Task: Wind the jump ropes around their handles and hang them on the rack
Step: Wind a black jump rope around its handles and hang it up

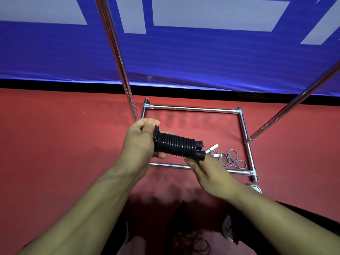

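Left hand clamped on one end of black jump rope, coils tight around handles, held above rack base. Right hand pinches other end. Risk: loose end slips, coils unwind. Grey rope lies unwound near base right edge.

both forearms are bare from wrist to the frame edge; no sleeves, gloves, watch or rings are visible. left hand: bare, thumbnail short and unpainted. right hand: bare, blurred, so finer detail cannot be told. a white shoe with a dark marking shows at lower right; dark clothing borders the right forearm
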The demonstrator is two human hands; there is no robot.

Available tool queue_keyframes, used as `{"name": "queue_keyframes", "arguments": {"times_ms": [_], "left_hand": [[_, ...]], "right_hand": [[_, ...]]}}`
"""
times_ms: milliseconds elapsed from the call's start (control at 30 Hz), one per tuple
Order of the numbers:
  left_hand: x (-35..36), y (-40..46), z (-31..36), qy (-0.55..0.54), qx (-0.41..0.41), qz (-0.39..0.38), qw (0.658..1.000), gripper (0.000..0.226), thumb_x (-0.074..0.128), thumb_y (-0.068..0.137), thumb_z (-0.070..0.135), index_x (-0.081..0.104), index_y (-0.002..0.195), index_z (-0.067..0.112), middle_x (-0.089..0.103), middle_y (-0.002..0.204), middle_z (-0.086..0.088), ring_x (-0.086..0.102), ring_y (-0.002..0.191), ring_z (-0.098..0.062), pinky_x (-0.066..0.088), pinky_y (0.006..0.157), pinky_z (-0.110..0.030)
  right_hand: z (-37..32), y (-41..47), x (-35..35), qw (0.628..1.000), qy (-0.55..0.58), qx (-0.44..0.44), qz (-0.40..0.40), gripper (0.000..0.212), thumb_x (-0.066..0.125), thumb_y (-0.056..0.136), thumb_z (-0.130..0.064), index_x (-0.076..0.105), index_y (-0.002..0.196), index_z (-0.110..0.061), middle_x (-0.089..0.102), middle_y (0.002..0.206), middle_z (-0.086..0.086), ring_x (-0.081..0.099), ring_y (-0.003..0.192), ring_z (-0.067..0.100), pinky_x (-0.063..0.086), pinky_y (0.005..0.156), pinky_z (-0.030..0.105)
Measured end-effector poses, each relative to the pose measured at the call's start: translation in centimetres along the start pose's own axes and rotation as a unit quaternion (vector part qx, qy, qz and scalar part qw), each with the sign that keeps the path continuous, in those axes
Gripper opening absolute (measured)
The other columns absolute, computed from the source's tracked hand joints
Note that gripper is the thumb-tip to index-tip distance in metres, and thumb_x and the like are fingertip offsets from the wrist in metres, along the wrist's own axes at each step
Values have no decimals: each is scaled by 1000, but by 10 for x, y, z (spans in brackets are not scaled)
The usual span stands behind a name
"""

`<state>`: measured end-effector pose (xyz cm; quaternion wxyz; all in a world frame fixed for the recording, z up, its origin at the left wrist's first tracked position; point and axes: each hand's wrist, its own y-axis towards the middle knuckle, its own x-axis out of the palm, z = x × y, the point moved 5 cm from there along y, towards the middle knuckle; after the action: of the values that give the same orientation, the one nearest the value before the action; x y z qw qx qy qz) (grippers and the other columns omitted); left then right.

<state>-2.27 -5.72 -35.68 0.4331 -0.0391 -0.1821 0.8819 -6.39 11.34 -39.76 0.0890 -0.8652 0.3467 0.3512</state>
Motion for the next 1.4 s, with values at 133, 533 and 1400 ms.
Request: {"name": "queue_keyframes", "arguments": {"times_ms": [133,533,1400], "left_hand": [[3,-5,-1,100,13,-108,989,23,38,106,18,54,89,15,73,70,-13,57,42,-23,41,33,-23],[-2,4,-19,281,81,-68,954,27,39,102,17,54,82,28,72,81,-14,63,42,-23,43,33,-25],[4,-11,-32,-157,-115,118,974,13,36,106,16,49,104,14,71,60,0,54,38,-9,36,35,-15]], "right_hand": [[2,6,-12,992,-67,-2,-105,39,49,91,-13,51,128,-27,45,93,-26,41,89,5,34,79,7],[-1,7,-37,969,-246,33,7,17,69,83,-28,53,88,-30,45,73,-6,49,70,27,34,61,31],[-2,10,14,788,577,192,98,41,52,89,-40,60,125,-21,32,62,-6,23,56,10,25,56,27]]}}
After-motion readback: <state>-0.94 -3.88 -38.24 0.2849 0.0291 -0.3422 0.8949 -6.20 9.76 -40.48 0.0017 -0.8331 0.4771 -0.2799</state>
